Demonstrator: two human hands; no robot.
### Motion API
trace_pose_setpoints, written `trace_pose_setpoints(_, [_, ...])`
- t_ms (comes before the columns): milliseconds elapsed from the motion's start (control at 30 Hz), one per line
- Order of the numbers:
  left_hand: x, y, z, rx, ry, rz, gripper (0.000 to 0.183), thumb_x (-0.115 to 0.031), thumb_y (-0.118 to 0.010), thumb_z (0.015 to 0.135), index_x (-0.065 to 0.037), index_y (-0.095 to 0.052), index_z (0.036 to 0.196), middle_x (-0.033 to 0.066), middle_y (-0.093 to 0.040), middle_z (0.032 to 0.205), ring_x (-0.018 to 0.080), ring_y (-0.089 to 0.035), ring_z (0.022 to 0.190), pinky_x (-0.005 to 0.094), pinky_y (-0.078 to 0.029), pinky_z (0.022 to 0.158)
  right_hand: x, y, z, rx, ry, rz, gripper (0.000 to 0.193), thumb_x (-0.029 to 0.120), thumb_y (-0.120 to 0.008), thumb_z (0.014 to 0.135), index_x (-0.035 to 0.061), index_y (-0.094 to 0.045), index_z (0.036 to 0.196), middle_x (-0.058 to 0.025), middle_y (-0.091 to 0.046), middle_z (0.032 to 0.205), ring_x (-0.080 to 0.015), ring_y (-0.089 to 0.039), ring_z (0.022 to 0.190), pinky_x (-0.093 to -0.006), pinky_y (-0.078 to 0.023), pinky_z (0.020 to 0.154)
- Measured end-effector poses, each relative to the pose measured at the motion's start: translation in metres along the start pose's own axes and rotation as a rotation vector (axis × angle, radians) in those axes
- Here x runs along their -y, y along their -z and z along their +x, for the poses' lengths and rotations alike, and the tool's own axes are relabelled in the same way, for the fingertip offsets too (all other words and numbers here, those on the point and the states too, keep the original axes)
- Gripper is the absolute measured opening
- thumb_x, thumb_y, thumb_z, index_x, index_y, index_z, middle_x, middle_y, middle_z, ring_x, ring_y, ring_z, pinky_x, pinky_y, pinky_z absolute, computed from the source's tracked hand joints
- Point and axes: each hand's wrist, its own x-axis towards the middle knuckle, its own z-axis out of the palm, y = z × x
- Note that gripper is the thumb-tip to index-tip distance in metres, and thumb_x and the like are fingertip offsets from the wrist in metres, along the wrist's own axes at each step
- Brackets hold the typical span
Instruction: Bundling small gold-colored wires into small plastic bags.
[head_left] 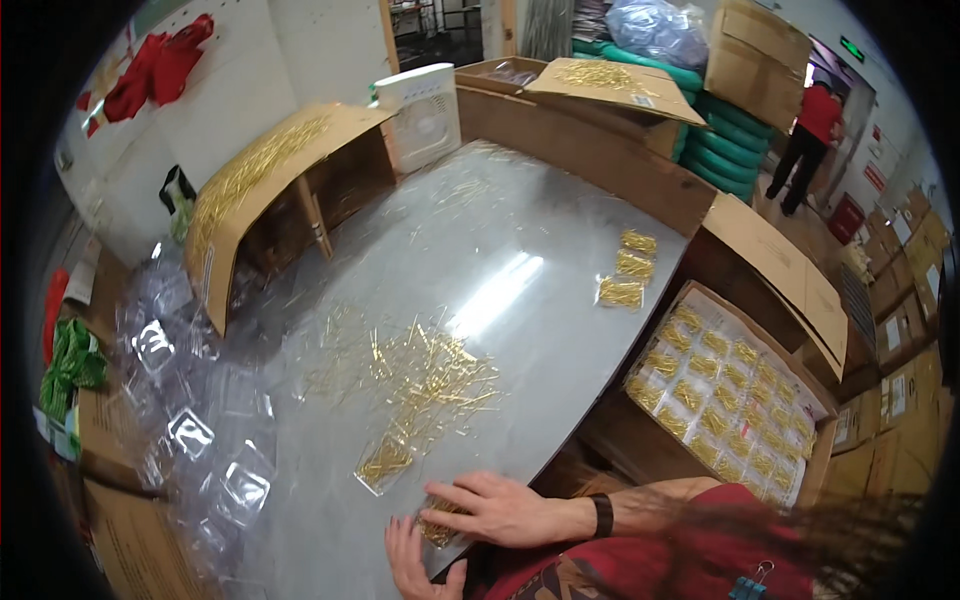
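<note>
At the table's near edge, a small clear plastic tray (437, 522) filled with thin gold pins lies under the fingers of my right hand (497, 510). These fingers are stretched out and apart across the tray; the thumb is hidden. My left hand (412, 568) rests against the tray's near left side, fingers straight and thumb spread. Just beyond, a second clear tray (385, 468) holds gold pins. A loose heap of gold pins (430, 370) spreads over the grey tabletop (540, 400) behind it.
Several empty clear trays (190, 430) pile up at left. Three filled trays (622, 291) sit at far right. A carton (725, 400) holds rows of filled trays. Pins cover a cardboard box (260, 160) near a white fan (420, 115). Another person (815, 130) stands in the background.
</note>
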Motion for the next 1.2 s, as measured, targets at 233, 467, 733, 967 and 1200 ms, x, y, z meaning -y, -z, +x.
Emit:
trace_pose_setpoints(233, [-0.010,-0.003,-0.003,-0.077,0.139,-0.245,0.078,-0.026,-0.071,0.097,0.007,-0.033,0.155,0.0296,-0.042,0.155,0.0448,-0.043,0.143,0.0478,-0.035,0.119,-0.010,0.033,-0.020,-0.148,-0.101,0.045,0.055,0.025,-0.063,0.094,0.0179,-0.054,0.148,-0.0166,-0.051,0.150,-0.0321,-0.062,0.114,-0.0413,-0.052,0.096])
trace_pose_setpoints(467, [0.005,-0.008,-0.010,-0.098,0.187,-0.130,0.064,-0.023,-0.071,0.091,0.003,-0.049,0.145,0.0265,-0.046,0.152,0.0469,-0.042,0.142,0.0509,-0.034,0.119,-0.110,0.106,-0.046,-0.483,-0.574,-0.698,0.050,0.010,-0.071,0.082,0.0105,-0.066,0.131,-0.0223,-0.061,0.134,-0.0371,-0.061,0.106,-0.0482,-0.048,0.092])
trace_pose_setpoints(733, [-0.029,0.034,0.029,0.194,0.151,0.178,0.061,-0.010,-0.066,0.094,0.009,-0.043,0.147,0.0287,-0.042,0.153,0.0475,-0.037,0.145,0.0503,-0.033,0.120,-0.149,0.094,-0.070,-0.248,-0.850,-0.817,0.053,0.029,-0.067,0.096,0.0162,-0.055,0.146,-0.0148,-0.048,0.153,-0.0381,-0.042,0.138,-0.0539,-0.031,0.113])
trace_pose_setpoints(967, [-0.016,0.067,0.079,0.361,0.010,0.484,0.068,-0.019,-0.067,0.096,0.012,-0.036,0.149,0.0323,-0.034,0.157,0.0497,-0.033,0.147,0.0525,-0.031,0.121,-0.147,0.097,-0.076,-0.308,-0.867,-0.702,0.067,0.031,-0.068,0.096,0.0096,-0.043,0.154,-0.0202,-0.037,0.161,-0.0412,-0.036,0.144,-0.0549,-0.027,0.118])
trace_pose_setpoints(1200, [0.013,0.037,0.112,0.416,-0.056,0.568,0.070,-0.027,-0.068,0.096,0.006,-0.039,0.151,0.0261,-0.036,0.159,0.0450,-0.035,0.147,0.0530,-0.030,0.122,-0.103,0.097,-0.050,-0.320,-0.688,-0.547,0.063,0.027,-0.071,0.093,0.0059,-0.050,0.148,-0.0209,-0.039,0.159,-0.0451,-0.032,0.147,-0.0562,-0.025,0.120])
